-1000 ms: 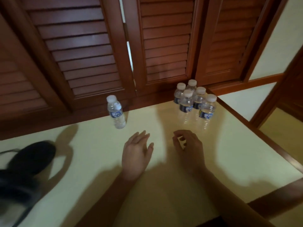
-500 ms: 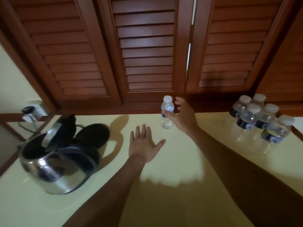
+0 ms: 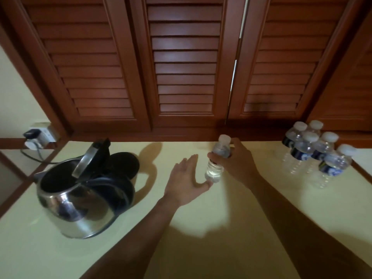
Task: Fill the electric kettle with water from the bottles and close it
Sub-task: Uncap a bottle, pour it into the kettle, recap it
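Labels, dark blue bands, are too blurred to read. The right hand (image 3: 235, 165) clamps its fingers round one clear plastic white-capped water bottle (image 3: 218, 156) near the pale yellow tabletop's (image 3: 201, 238) back edge; the left hand (image 3: 186, 183) lies open beside it, fingers straight. Five capped bottles (image 3: 314, 156) cluster at the back right corner. The open-lidded steel electric kettle (image 3: 80, 200) stands near the left edge, black round base (image 3: 125, 164) behind. Beyond, brown louvred wooden shutters (image 3: 183, 63) line the back; open tabletop spreads frontward.

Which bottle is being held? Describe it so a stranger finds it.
On the pale counter below the wooden shutters, look right of the open kettle. The right hand grips one capped bottle there; five others cluster untouched at the far right.
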A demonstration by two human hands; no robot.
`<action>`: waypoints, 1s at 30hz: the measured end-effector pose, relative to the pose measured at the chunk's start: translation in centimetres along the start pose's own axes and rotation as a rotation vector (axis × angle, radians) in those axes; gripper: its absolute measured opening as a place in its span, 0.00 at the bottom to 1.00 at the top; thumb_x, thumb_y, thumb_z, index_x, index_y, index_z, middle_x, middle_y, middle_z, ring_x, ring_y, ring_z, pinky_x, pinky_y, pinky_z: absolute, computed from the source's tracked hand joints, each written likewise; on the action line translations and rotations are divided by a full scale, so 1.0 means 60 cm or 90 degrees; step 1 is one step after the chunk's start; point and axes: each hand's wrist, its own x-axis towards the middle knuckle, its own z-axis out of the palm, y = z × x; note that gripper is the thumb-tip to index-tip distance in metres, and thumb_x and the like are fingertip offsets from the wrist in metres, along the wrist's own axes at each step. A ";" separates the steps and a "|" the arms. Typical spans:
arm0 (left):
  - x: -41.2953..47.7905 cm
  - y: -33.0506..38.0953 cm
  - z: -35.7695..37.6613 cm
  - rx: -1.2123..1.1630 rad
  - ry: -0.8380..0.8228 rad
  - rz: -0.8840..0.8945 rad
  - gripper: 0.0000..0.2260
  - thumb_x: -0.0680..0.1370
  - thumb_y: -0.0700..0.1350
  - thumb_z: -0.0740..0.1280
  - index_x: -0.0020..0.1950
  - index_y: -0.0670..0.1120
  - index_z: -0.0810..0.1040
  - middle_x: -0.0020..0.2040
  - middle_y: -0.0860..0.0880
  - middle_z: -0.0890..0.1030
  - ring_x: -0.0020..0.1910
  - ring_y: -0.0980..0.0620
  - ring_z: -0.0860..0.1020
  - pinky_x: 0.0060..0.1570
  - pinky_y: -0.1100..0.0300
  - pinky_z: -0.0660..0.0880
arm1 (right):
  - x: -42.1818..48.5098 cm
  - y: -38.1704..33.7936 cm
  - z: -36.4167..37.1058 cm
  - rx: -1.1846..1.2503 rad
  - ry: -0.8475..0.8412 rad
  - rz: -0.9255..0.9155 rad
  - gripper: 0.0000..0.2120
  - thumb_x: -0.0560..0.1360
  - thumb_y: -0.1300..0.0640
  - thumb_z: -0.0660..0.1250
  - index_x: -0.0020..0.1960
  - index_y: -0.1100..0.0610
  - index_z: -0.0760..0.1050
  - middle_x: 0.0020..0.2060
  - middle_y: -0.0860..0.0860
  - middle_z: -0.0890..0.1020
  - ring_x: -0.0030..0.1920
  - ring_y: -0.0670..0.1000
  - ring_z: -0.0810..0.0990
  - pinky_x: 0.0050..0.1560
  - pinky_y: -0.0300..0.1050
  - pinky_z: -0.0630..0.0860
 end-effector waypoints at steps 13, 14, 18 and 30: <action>-0.191 0.018 -0.102 -0.370 0.033 0.048 0.19 0.72 0.61 0.76 0.58 0.67 0.71 0.48 0.68 0.79 0.47 0.70 0.78 0.45 0.76 0.72 | -0.207 -0.169 -0.003 -0.090 -0.041 -0.075 0.25 0.66 0.34 0.70 0.57 0.46 0.74 0.41 0.40 0.83 0.41 0.38 0.82 0.37 0.30 0.76; -0.206 0.002 -0.118 -0.375 0.023 0.046 0.21 0.71 0.61 0.76 0.60 0.65 0.72 0.49 0.66 0.81 0.48 0.68 0.79 0.45 0.75 0.72 | -0.220 -0.188 0.005 -0.113 -0.012 -0.105 0.22 0.68 0.33 0.67 0.55 0.47 0.76 0.40 0.40 0.83 0.40 0.39 0.82 0.37 0.32 0.76; -0.265 -0.066 -0.183 -0.367 0.015 0.063 0.18 0.70 0.60 0.77 0.55 0.66 0.72 0.46 0.68 0.81 0.49 0.68 0.79 0.44 0.73 0.74 | -0.260 -0.267 0.032 -0.244 0.099 -0.235 0.25 0.76 0.31 0.56 0.41 0.50 0.79 0.27 0.41 0.78 0.30 0.41 0.77 0.32 0.36 0.70; -0.385 -0.237 -0.323 -0.417 -0.009 0.076 0.21 0.67 0.58 0.80 0.56 0.64 0.77 0.48 0.60 0.85 0.45 0.61 0.83 0.45 0.64 0.80 | -0.343 -0.454 0.158 -0.285 -0.062 -0.342 0.20 0.78 0.45 0.67 0.34 0.58 0.74 0.24 0.48 0.71 0.26 0.51 0.71 0.26 0.37 0.62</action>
